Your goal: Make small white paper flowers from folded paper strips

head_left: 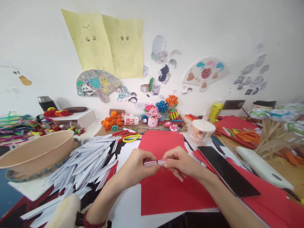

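My left hand (139, 164) and my right hand (182, 161) meet over a large sheet of red paper (175, 199). Between them they pinch a thin white folded paper strip (150, 163) with red along its edge and a small dark mark or band near its middle. Thumb and forefinger of each hand are closed on it, partly hiding its ends. The right hand's other fingers hang loosely below. Under the red sheet lies white paper (125, 205). To the left spreads a heap of folded white paper strips (85, 158).
Yellow-handled scissors (131, 137) lie beyond my left hand. A black phone (226, 171) and a white device (263, 167) rest at right. A beige basin (38, 152) stands at left. Flower pots (152, 122) and a lidded tub (203, 128) line the back near the wall.
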### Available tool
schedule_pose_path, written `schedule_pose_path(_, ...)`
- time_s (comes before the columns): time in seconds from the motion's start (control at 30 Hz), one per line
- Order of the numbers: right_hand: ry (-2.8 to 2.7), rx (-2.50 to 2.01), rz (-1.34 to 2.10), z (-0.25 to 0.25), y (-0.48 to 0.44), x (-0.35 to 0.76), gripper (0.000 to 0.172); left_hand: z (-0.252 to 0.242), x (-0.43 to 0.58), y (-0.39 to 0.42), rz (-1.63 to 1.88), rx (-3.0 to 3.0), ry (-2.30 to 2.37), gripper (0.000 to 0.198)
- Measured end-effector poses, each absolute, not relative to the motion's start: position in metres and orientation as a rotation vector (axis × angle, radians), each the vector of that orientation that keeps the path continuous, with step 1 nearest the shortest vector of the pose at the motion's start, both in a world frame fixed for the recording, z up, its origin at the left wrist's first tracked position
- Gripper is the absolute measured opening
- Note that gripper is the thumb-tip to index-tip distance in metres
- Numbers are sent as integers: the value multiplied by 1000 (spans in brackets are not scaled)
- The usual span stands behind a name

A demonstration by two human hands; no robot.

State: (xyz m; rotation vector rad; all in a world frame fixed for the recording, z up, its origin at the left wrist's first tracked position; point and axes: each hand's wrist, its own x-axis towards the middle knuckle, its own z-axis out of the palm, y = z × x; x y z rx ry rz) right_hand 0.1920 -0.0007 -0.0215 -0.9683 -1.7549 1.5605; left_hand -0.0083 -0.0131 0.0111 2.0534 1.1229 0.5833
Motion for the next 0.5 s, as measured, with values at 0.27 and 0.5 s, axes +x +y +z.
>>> schedule_pose_path(0.27,-1708,-922,1622,-20,-2,191,27,24,-14,-14,550,2108,1088,19)
schedule_pose_path(0.5,-1730,-865,1448,-18,1,191,27,26,-26,-9,647,1864,1008,31)
